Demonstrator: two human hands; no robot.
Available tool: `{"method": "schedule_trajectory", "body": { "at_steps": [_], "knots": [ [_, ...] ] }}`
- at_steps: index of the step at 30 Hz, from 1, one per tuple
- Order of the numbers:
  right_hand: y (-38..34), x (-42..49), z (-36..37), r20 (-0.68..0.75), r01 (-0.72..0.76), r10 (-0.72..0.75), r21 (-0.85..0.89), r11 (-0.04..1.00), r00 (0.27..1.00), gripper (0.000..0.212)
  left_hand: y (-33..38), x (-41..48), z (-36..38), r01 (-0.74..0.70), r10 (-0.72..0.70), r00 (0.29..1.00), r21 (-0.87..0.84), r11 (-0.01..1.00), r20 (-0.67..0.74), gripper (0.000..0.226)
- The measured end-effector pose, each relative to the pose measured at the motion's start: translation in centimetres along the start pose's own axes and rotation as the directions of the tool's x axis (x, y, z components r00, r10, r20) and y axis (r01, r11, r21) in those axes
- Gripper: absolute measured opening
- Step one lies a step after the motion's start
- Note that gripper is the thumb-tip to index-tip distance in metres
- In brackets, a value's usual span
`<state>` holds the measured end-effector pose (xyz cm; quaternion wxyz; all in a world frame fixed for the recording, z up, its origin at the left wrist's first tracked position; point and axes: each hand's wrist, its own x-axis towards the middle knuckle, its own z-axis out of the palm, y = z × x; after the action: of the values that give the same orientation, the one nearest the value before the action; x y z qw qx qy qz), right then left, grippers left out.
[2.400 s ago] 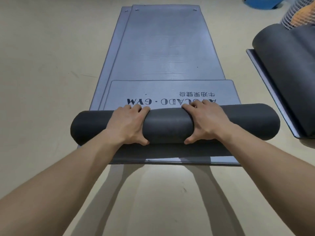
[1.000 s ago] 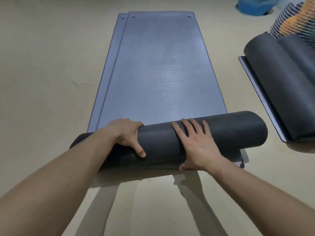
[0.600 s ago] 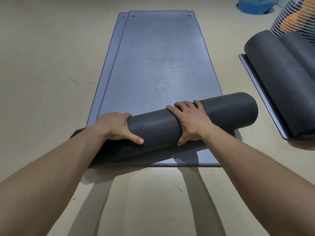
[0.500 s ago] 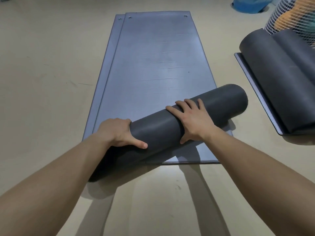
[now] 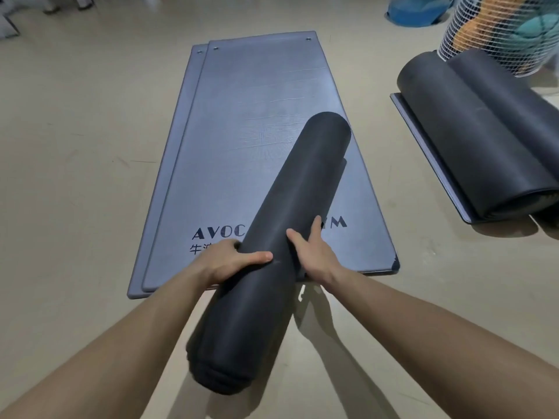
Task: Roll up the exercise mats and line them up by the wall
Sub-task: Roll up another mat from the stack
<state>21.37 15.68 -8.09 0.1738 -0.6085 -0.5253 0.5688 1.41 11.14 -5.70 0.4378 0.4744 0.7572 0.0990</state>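
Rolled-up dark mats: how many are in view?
3. One dark grey rolled foam mat, held by the left hand and right hand over flat grey mats; two more side by side at right: a nearer roll and a farther roll. Others may be hidden off-frame.

I read "AVOC" left of the rolled mat [image 5: 284, 207] and "M" right of it, both printed on the flat mat [image 5: 257, 86]; the Chinese characters beneath are partly hidden.

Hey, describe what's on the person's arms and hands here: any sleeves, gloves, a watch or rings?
Nothing worn shows. The left hand and right hand are bare, with no gloves and no rings on the fingers that show. Both forearms, left and right, are uncovered up to the frame's edge: no sleeves, watch, bands or markings in view.
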Motion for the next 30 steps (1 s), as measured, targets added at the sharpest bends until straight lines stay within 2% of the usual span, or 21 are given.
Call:
{"method": "schedule_trajectory", "body": {
  "at_steps": [4,8,9,11,14,17,18,20,23,24,27,28,30],
  "knots": [
    [1.7,0.8,-3.2,-0.017,0.038,-0.036,0.134,0.99,0.999,0.107,0.6,-0.4,3.3,-0.079,0.098,0.992,-0.204,0.976,0.085,0.061],
    [2.4,0.8,-7.2,-0.073,0.097,-0.089,0.126,0.987,0.993,0.091,3.4,0.7,8.0,-0.126,0.183,0.977,-0.406,0.905,0.105,0.073],
    [2.6,0.8,-8.3,-0.081,0.101,-0.093,0.107,0.989,0.992,0.088,4.3,1.1,9.0,-0.137,0.2,0.974,-0.433,0.891,0.103,0.075],
    [2.8,0.6,-10.6,-0.043,0.081,-0.076,0.107,0.991,0.996,0.096,6.1,1.7,10.6,-0.182,0.239,0.968,-0.446,0.876,0.075,0.076],
    [3.0,0.7,-13.3,0.036,-0.019,0.015,0.12,0.993,0.999,0.104,8.5,2.6,11.9,-0.245,0.277,0.961,-0.406,0.88,0.022,0.075],
    [3.2,1.8,-14.8,-0.079,0.01,-0.005,0.063,0.998,0.997,0.117,10.4,3.7,12.6,-0.249,0.303,0.951,-0.442,0.862,0.055,0.052],
    [3.5,2.5,-15.5,-0.122,0.03,-0.024,0.046,0.998,0.992,0.115,11.2,4.3,13.0,-0.239,0.31,0.948,-0.473,0.848,0.075,0.045],
    [3.1,2.9,-17.3,-0.197,0.057,-0.06,-0.017,0.998,0.979,0.1,13.3,5.7,14.2,-0.218,0.306,0.947,-0.517,0.828,0.092,0.039],
    [2.7,2.7,-20.8,-0.284,0.052,-0.099,-0.169,0.984,0.954,0.056,16.8,8.0,17.0,-0.213,0.284,0.958,-0.556,0.804,0.045,0.039],
    [2.9,3.1,-22.0,-0.287,0.039,-0.099,-0.208,0.977,0.953,0.056,18.0,8.7,18.0,-0.228,0.281,0.96,-0.546,0.806,0.014,0.044],
    [3.7,4.6,-24.4,-0.301,-0.01,-0.088,-0.31,0.951,0.95,0.086,20.8,10.8,20.1,-0.259,0.274,0.961,-0.483,0.837,-0.04,0.058],
    [4.1,5.5,-24.9,-0.321,-0.013,-0.099,-0.328,0.945,0.942,0.089,21.7,11.5,20.4,-0.263,0.279,0.96,-0.479,0.837,-0.04,0.057],
    [4.1,7.0,-25.8,-0.374,-0.048,-0.124,-0.418,0.907,0.919,0.076,23.6,13.1,20.9,-0.255,0.281,0.959,-0.488,0.835,-0.021,0.054]
  ]
}}
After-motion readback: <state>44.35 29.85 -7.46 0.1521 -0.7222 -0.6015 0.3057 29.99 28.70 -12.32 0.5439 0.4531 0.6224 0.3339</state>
